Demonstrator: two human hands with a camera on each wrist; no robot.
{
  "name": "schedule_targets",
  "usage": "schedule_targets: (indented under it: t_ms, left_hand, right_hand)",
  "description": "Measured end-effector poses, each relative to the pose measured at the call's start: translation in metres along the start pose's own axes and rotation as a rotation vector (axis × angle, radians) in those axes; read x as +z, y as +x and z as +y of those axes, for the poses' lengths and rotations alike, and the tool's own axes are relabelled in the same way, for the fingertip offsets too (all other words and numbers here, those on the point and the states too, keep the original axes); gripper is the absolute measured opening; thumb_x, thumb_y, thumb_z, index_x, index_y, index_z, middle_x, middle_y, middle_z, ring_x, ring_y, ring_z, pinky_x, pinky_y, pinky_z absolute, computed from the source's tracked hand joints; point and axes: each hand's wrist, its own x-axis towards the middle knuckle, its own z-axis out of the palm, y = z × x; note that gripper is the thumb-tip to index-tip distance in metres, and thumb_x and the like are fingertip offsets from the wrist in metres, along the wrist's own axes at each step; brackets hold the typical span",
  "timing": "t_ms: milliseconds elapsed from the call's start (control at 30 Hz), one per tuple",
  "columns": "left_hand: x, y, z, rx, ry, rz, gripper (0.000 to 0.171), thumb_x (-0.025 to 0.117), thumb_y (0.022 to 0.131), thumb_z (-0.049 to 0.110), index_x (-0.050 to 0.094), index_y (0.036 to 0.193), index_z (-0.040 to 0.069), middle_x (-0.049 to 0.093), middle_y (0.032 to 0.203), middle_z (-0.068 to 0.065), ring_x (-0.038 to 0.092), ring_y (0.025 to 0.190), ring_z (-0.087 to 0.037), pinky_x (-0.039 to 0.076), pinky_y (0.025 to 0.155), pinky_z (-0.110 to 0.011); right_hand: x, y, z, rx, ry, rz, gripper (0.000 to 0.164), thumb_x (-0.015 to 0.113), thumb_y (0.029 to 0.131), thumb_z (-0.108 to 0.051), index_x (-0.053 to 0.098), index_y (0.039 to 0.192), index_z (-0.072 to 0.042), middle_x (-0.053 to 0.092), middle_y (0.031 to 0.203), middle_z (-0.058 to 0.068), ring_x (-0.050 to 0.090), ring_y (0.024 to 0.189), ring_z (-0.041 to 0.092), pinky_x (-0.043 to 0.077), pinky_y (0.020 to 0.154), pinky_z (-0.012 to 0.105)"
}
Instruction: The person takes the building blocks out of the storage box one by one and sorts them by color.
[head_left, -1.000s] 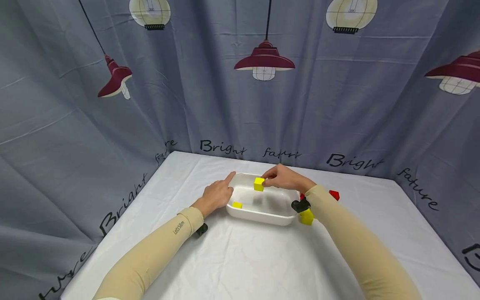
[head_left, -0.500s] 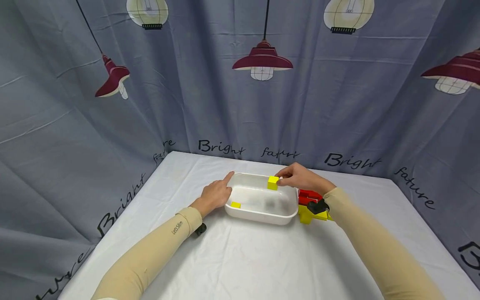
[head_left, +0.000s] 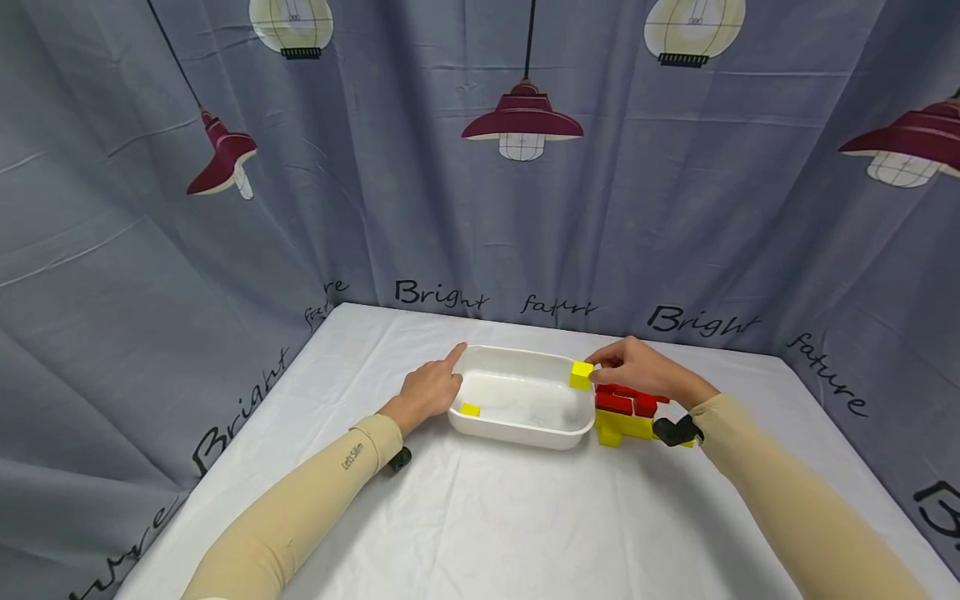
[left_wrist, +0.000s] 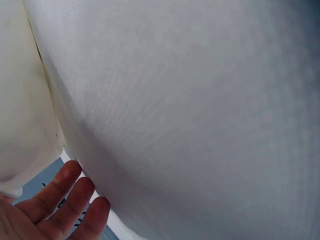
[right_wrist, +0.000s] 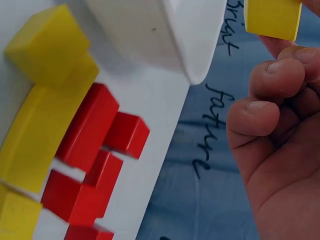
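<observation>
My right hand [head_left: 637,367] pinches a yellow block [head_left: 580,375] by its right side, over the far right corner of a white tray [head_left: 517,436]. In the right wrist view the block [right_wrist: 272,19] sits at the fingertips, with the other fingers curled below it. My left hand [head_left: 431,390] rests at the tray's left side, its index finger stretched along the rim. Three fairly straight fingers of the left hand [left_wrist: 62,205] show in the left wrist view, beside the tray wall [left_wrist: 25,100]. Another yellow block [head_left: 470,410] lies inside the tray at the near left.
Right of the tray lie several red blocks [head_left: 615,403] and yellow blocks [head_left: 622,425], close together, partly behind the right hand and its black wrist camera [head_left: 678,430]. A white cloth [head_left: 480,517] covers the table. A grey printed curtain [head_left: 420,208] hangs behind.
My right hand has moved right with the yellow block, from above the tray's middle to its far right corner. More of the red and yellow blocks now shows. The left hand stays put.
</observation>
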Motion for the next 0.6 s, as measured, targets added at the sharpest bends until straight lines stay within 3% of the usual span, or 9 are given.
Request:
schedule_targets:
  t_ms: [200, 400, 600]
  left_hand:
    - [-0.001, 0.0, 0.0, -0.004, 0.001, 0.0, 0.059, 0.04, 0.104, 0.028, 0.023, 0.161, 0.03, 0.066, 0.132, -0.011, 0.066, 0.106, -0.028, 0.054, 0.076, -0.048]
    - [-0.001, 0.0, 0.0, -0.005, 0.004, 0.005, 0.059, 0.04, 0.104, 0.028, 0.023, 0.161, 0.03, 0.067, 0.131, -0.011, 0.067, 0.104, -0.028, 0.054, 0.076, -0.047]
    - [0.0, 0.001, -0.001, -0.007, 0.004, -0.001, 0.059, 0.039, 0.104, 0.029, 0.023, 0.161, 0.031, 0.067, 0.13, -0.011, 0.067, 0.105, -0.029, 0.054, 0.075, -0.047]
  right_hand:
    - [-0.003, -0.013, 0.011, 0.02, -0.011, 0.011, 0.042, 0.068, 0.094, -0.025, 0.068, 0.128, 0.0, 0.072, 0.113, 0.01, 0.057, 0.086, 0.021, 0.05, 0.071, 0.031]
    - [-0.005, -0.028, 0.022, 0.041, -0.008, 0.021, 0.043, 0.068, 0.094, -0.024, 0.067, 0.128, 0.002, 0.072, 0.1, 0.008, 0.058, 0.085, 0.022, 0.052, 0.073, 0.033]
    - [-0.003, -0.041, 0.033, 0.078, -0.014, 0.024, 0.046, 0.067, 0.094, -0.025, 0.066, 0.129, 0.003, 0.072, 0.104, 0.006, 0.06, 0.088, 0.022, 0.054, 0.077, 0.032]
